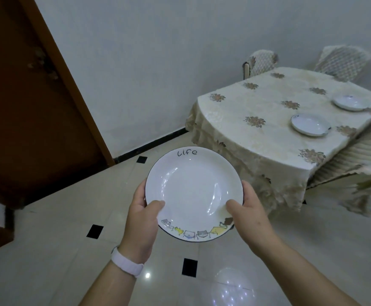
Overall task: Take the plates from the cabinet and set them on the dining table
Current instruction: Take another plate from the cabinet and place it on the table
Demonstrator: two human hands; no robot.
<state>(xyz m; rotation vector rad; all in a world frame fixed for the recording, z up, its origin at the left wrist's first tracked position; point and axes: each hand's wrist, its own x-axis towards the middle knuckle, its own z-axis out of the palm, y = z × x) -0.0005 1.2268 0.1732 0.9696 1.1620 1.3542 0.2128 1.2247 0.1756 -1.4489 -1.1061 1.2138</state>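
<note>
Left grip (140,219) & right grip (247,214) are clasping the plate (191,191) at opposite rims, thumbs on top; should be keeping it level, aiming for the tabletop (262,100).

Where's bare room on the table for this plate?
Table: left half bare, from its left edge to the near plate; also the far strip by the chairs; held plate likely fits. Crowded on the right, around the far plate.

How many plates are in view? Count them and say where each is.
3. The held plate is gripped by the left hand and right hand; the near plate and far plate lie apart on the dining table.
</note>
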